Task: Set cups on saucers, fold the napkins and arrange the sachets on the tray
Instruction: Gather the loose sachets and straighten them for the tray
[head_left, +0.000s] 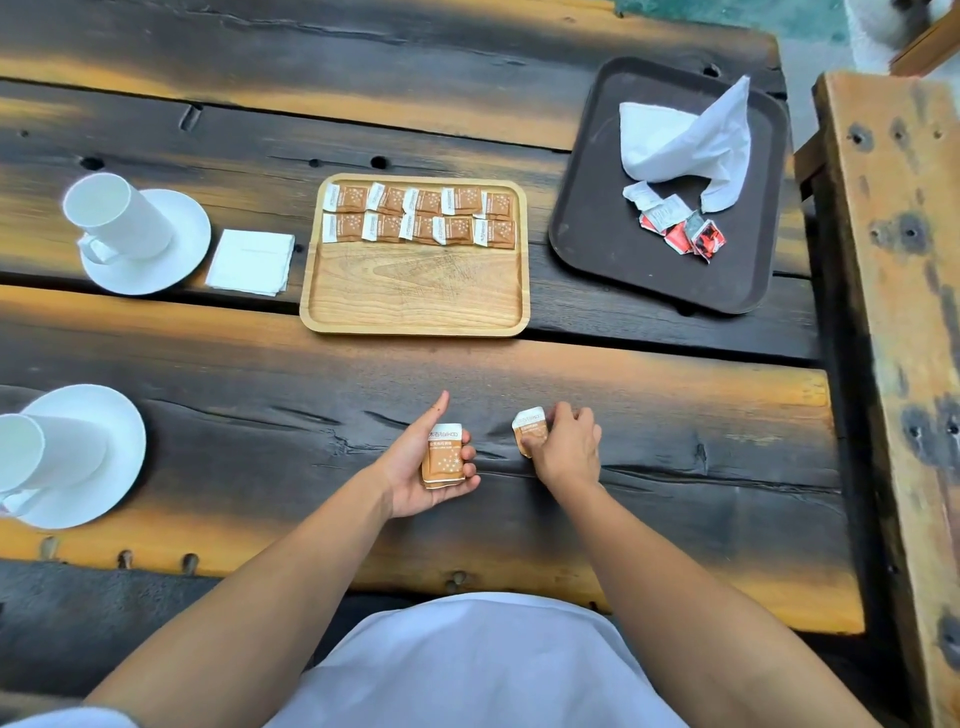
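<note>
Left hand cradles a small stack of sachets, kept ready for supply; right hand pinches one sachet, likely bound for the wooden tray.

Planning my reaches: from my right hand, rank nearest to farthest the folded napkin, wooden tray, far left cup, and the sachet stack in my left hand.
1. Sachet stack, held in the left hand, just beside the right hand pinching a single sachet.
2. Wooden tray, ahead at centre.
3. Folded napkin, left of that tray.
4. Far left cup, on its saucer.
</note>
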